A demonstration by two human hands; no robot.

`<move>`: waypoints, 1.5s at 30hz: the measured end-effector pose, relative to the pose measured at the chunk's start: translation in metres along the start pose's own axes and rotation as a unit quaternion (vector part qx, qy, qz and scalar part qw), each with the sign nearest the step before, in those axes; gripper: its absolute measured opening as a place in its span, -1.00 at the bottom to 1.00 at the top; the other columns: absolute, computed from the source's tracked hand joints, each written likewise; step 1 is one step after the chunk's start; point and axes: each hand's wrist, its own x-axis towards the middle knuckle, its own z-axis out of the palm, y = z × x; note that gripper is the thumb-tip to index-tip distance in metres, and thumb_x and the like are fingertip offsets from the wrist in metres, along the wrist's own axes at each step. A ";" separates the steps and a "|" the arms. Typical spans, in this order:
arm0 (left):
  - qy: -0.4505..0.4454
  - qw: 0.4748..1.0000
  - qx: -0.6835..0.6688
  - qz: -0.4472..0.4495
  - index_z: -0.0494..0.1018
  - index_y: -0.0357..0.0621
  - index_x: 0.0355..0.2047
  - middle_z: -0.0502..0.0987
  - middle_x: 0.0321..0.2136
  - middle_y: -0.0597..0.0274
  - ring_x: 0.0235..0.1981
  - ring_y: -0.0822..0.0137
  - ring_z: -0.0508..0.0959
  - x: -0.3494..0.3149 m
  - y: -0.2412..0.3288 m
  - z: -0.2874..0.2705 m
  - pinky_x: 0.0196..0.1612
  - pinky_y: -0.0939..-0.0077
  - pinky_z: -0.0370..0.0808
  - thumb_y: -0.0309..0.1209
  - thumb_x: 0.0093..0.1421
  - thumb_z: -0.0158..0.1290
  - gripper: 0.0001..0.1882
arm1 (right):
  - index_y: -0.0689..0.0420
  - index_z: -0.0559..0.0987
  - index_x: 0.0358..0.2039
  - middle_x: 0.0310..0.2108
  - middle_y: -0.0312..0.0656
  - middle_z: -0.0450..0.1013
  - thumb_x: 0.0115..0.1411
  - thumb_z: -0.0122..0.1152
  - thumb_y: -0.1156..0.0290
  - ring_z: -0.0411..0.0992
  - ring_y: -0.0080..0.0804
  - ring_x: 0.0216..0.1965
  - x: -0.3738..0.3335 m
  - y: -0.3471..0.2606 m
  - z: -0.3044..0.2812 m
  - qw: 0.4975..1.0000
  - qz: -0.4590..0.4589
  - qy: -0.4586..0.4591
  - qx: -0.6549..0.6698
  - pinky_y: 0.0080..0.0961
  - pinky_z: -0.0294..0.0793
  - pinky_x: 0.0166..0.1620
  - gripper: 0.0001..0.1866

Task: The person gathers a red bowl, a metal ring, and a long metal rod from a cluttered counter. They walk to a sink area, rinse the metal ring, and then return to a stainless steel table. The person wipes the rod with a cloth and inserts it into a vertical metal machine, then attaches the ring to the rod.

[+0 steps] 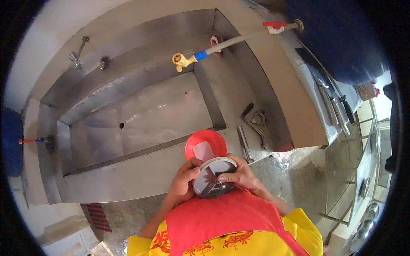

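Observation:
Close to my apron, both hands hold a round, shallow grey metal part with a pale rim and broad spokes. My left hand grips its left edge, fingers partly hidden beneath. On the opposite edge my right hand is closed, its thumb lying over the dark middle beside a small shiny knob. The part is tilted, and its underside cannot be seen. Just beyond it a red bowl sits on the sink's front ledge, with a pale flat rectangular piece in it.
A big steel sink spans the left and middle. A pipe with a yellow tap juts over it. Right of the bowl lie a metal rod, a black-handled crank-like tool and a metal ring. Knives rest at far right.

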 end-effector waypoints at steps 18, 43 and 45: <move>0.014 0.991 0.119 0.064 0.41 -0.14 -0.22 0.48 -0.29 0.30 -0.29 0.43 0.47 -0.007 0.012 -0.003 -0.19 0.53 0.43 -0.20 0.16 0.17 -0.68 | 0.13 0.40 0.10 0.03 -0.22 0.46 0.07 0.50 0.41 0.43 -0.37 0.08 0.007 0.027 -0.014 0.987 -0.027 -0.135 0.084 -0.31 0.43 0.12 -0.39; -0.094 0.945 0.288 -0.123 0.39 -0.10 -0.29 0.36 -0.35 0.44 -0.26 0.54 0.37 0.033 0.059 0.037 -0.18 0.57 0.35 -0.24 0.19 0.16 -0.75 | 0.17 0.28 0.06 -0.39 0.09 0.51 0.10 0.36 0.42 0.56 0.06 -0.33 0.009 -0.056 0.000 0.902 -0.105 -0.188 -0.373 -0.15 0.48 -0.31 -0.43; -0.102 0.919 0.361 -0.119 0.40 -0.11 -0.30 0.36 -0.36 0.46 -0.28 0.56 0.36 0.047 0.062 0.038 -0.20 0.58 0.34 -0.22 0.24 0.16 -0.75 | 0.19 0.27 0.08 -0.36 0.12 0.52 0.08 0.37 0.43 0.57 0.06 -0.28 0.016 -0.047 -0.005 0.911 -0.132 -0.177 -0.350 -0.18 0.51 -0.28 -0.39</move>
